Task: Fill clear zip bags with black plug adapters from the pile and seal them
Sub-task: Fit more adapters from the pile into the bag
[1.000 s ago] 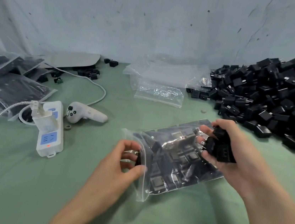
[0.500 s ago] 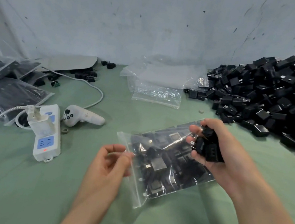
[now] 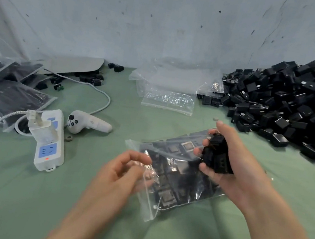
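**Grip.** The right hand (image 3: 233,174) holds a handful of black plug adapters (image 3: 216,156), its fingers curled round them, just above the far end of the clear zip bag (image 3: 172,182). The left hand (image 3: 124,174) is blurred. Its fingers curl at the bag's near-left edge, where the mouth appears to be, but whether they pinch the film cannot be told.

**Bag.** It lies flat on the green table cover (image 3: 23,202) between the two hands. It already contains a layer of adapters, and its zip strip looks unsealed.

**Surroundings.** The pile (image 3: 293,108) rises at the right, against the wall. Empty bags (image 3: 167,98) lie behind the work area, and filled bags (image 3: 7,91) are stacked at the far left. A white power strip (image 3: 50,146) and a white controller (image 3: 88,122) lie beside them.

**Progress.** Several bags appear finished. The current bag is judged partly filled: the handful has yet to go in, and sealing follows. The large pile and the spare bags suggest that much of the task remains.
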Available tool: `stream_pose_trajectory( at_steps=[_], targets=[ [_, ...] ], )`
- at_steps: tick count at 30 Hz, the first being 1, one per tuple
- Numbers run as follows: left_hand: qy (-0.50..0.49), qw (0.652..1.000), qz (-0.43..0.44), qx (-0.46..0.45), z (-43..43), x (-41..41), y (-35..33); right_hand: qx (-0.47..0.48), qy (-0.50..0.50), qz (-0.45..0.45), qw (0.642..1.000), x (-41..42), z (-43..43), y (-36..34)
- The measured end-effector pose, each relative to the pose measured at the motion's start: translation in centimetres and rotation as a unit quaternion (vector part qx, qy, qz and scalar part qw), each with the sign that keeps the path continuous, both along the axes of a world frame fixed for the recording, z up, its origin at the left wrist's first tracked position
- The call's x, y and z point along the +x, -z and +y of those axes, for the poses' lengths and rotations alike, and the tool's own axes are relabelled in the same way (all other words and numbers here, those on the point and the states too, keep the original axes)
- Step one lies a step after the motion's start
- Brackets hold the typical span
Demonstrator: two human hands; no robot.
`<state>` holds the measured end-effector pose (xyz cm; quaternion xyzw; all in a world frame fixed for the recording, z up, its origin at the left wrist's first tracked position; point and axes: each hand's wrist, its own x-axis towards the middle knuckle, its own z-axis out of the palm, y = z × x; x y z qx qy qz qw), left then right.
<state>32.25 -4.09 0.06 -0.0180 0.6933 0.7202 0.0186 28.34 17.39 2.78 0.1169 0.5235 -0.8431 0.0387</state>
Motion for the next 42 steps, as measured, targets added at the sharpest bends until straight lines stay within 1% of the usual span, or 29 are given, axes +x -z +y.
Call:
stream_pose_trajectory(
  at_steps=[1, 2, 3, 4, 5, 6, 8, 9, 13, 14, 16, 18, 19, 20, 22, 24, 28, 33, 35, 37, 39, 41, 42],
  targets=[
    [-0.057, 0.992, 0.056, -0.099, -0.7, 0.1, -0.2, 0.006, -0.013, 0.002, 1.000, 0.2, -0.3, -0.1],
    [-0.112, 0.971, 0.114, -0.180, -1.2, 0.2, -0.6, 0.016, -0.031, 0.007, 0.999, 0.3, -0.6, -0.3],
    [-0.145, 0.951, 0.168, -0.214, -1.3, 0.3, -0.9, 0.026, -0.055, 0.012, 0.998, 0.5, -1.1, -0.5],
    [-0.141, 0.945, 0.202, -0.213, -1.1, 0.3, -1.2, 0.036, -0.084, 0.016, 0.996, 0.8, -1.7, -0.7],
    [-0.111, 0.944, 0.224, -0.214, -0.6, 0.3, -1.6, 0.045, -0.118, 0.025, 0.992, 1.0, -2.4, -0.9],
    [-0.069, 0.940, 0.246, -0.228, 0.1, 0.2, -1.8, 0.055, -0.153, 0.040, 0.986, 1.3, -3.1, -1.1],
    [-0.004, 0.916, 0.287, -0.279, 1.4, -0.1, -1.8, 0.075, -0.206, 0.072, 0.973, 1.6, -4.5, -1.3],
    [0.006, 0.910, 0.300, -0.286, 1.6, -0.1, -1.7, 0.079, -0.217, 0.081, 0.970, 1.7, -4.9, -1.3],
    [0.002, 0.909, 0.316, -0.272, 1.4, 0.4, -1.1, 0.101, -0.248, 0.073, 0.961, 1.8, -5.1, -1.4],
    [-0.004, 0.918, 0.305, -0.254, 1.1, 0.6, -1.1, 0.104, -0.251, 0.072, 0.960, 1.8, -5.1, -1.4],
    [-0.049, 0.954, 0.242, -0.171, 0.1, 0.5, -1.2, 0.101, -0.240, 0.073, 0.963, 1.8, -4.8, -1.5],
    [-0.137, 0.977, 0.144, -0.079, -1.7, -0.2, -0.9, 0.096, -0.209, 0.060, 0.971, 1.7, -4.0, -1.6],
    [-0.169, 0.982, 0.082, -0.025, -2.8, -0.5, -0.5, 0.093, -0.185, 0.049, 0.977, 1.6, -3.5, -1.7],
    [-0.180, 0.983, 0.017, 0.024, -3.6, -0.7, 0.0, 0.089, -0.159, 0.039, 0.982, 1.5, -2.9, -1.6],
    [-0.151, 0.981, -0.086, 0.080, -4.1, -0.6, 1.1, 0.085, -0.120, 0.031, 0.989, 1.2, -2.1, -1.3],
    [-0.106, 0.981, -0.131, 0.096, -3.4, -0.4, 1.9, 0.090, -0.085, 0.027, 0.992, 0.9, -1.6, -0.9],
    [-0.072, 0.986, -0.123, 0.092, -2.3, -0.7, 1.9, 0.093, -0.036, 0.009, 0.995, 0.3, -0.9, -0.3],
    [-0.043, 0.989, -0.119, 0.080, -2.4, -0.5, 1.5, 0.110, -0.026, 0.007, 0.994, 0.0, -0.6, -0.1],
    [-0.016, 0.992, -0.115, 0.053, -1.2, -0.8, 1.5, 0.115, -0.025, 0.004, 0.993, 0.0, -0.6, -0.1],
    [0.006, 0.996, -0.087, 0.005, 0.2, -1.3, 1.4, 0.120, -0.024, 0.004, 0.993, -0.1, -0.7, 0.0],
    [0.011, 0.997, -0.029, -0.076, 1.1, -1.8, 1.5, 0.121, -0.021, 0.006, 0.992, -0.1, -0.8, -0.1],
    [-0.006, 0.985, 0.025, -0.173, 1.3, -1.9, 2.0, 0.117, -0.021, 0.012, 0.993, 0.0, -0.7, -0.1],
    [-0.015, 0.978, 0.040, -0.205, 1.2, -1.8, 2.2, 0.113, -0.021, 0.015, 0.993, 0.0, -0.7, -0.1]
  ],
)
